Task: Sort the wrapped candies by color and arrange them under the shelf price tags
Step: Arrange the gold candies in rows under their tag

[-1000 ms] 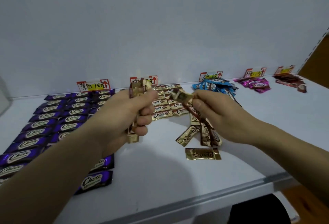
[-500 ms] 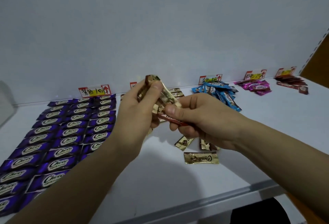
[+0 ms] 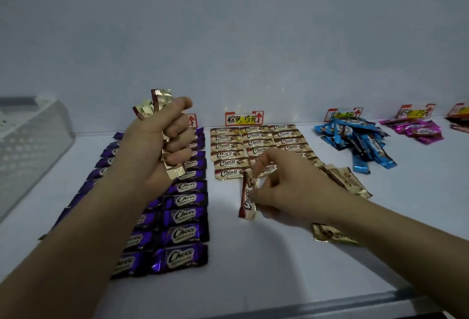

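My left hand [image 3: 162, 141] is raised above the purple rows, fist shut on a bundle of gold candies [image 3: 156, 105] that sticks out above and below the fingers. My right hand [image 3: 291, 189] pinches a single gold candy [image 3: 247, 197] upright just above the shelf, in front of the gold rows [image 3: 256, 146]. Those rows lie flat under a red-and-yellow price tag [image 3: 244, 118]. Purple candies [image 3: 181, 214] lie in neat rows on the left. Loose gold candies [image 3: 347, 181] sit behind my right wrist, one more [image 3: 332, 236] under my forearm.
A blue candy heap [image 3: 355, 141] lies under its tag [image 3: 344, 113], a pink heap [image 3: 416, 129] further right, and dark red ones [image 3: 459, 123] at the far right edge. A translucent plastic bin [image 3: 30, 146] stands at the left. The shelf's front lip [image 3: 330, 303] runs below.
My hands, touching half a second ago, have parted. The right hand came down to the shelf with one gold candy. The left hand stays raised with the bundle.
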`<move>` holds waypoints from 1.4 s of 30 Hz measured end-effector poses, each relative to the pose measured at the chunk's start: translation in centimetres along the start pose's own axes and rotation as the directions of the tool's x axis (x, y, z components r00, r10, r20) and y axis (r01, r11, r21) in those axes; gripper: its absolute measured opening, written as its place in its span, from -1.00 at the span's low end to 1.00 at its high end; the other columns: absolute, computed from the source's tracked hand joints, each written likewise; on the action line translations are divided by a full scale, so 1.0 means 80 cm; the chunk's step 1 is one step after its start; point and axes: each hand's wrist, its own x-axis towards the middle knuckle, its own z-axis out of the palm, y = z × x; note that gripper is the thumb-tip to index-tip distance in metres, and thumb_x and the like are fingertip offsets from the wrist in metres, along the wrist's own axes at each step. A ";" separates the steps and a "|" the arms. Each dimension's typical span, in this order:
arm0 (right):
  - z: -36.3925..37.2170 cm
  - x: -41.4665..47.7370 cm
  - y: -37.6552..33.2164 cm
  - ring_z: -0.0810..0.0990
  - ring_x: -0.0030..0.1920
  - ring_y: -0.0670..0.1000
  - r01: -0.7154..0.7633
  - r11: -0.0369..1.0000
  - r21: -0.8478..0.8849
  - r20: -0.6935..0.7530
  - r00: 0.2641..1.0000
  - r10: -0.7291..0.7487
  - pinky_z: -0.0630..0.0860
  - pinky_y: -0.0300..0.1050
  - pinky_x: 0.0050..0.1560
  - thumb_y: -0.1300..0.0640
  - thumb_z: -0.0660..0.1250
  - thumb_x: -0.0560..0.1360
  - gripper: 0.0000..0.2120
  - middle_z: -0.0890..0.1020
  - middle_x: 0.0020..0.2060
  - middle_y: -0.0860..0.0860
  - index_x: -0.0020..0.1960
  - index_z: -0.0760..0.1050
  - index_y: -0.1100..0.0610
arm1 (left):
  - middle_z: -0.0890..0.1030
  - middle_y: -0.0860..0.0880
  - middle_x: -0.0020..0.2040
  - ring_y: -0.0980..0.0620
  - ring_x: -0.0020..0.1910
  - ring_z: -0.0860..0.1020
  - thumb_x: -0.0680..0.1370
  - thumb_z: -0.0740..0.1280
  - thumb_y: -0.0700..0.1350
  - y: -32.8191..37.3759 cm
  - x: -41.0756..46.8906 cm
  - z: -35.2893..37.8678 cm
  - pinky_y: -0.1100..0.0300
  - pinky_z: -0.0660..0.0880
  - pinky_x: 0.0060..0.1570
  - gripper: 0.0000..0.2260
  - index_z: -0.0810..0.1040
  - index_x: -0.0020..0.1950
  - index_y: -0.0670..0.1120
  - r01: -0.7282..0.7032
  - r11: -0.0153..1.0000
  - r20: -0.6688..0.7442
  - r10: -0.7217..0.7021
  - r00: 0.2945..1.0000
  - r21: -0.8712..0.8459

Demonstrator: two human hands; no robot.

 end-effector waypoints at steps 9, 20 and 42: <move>0.006 0.001 0.029 0.54 0.00 -0.12 0.472 0.702 -0.533 0.132 0.866 -0.482 0.51 -0.15 -0.01 0.11 0.35 0.57 -0.84 0.58 0.01 -0.15 0.11 0.61 -0.06 | 0.29 0.10 -0.44 0.21 -0.61 0.22 0.65 0.23 0.01 0.000 -0.004 -0.003 0.38 0.15 -0.68 -0.84 0.50 0.04 -0.06 0.103 0.993 0.026 -0.101 0.995 -0.050; 0.027 0.031 0.026 0.52 -0.15 -0.15 0.401 0.761 -0.510 -0.066 0.864 -0.499 0.47 -0.18 -0.10 0.01 0.44 0.53 -0.90 0.64 -0.16 -0.16 0.01 0.72 -0.04 | 0.25 0.08 -0.44 0.18 -0.60 0.18 0.64 0.22 -0.04 0.003 -0.001 -0.008 0.34 0.12 -0.66 -0.85 0.52 0.05 -0.09 0.124 0.984 0.027 -0.121 0.992 -0.127; 0.027 0.012 -0.005 0.58 -0.15 0.02 0.640 0.550 -0.536 -0.294 0.469 -0.833 0.52 -0.08 -0.19 0.22 0.43 0.55 -0.93 0.65 -0.11 0.06 0.00 0.67 0.19 | 0.48 -0.06 -0.33 0.04 -0.46 0.53 0.61 0.24 -0.19 -0.035 -0.003 0.037 0.19 0.53 -0.41 -0.95 0.44 -0.02 -0.17 0.250 0.861 -0.038 -0.297 0.954 -0.444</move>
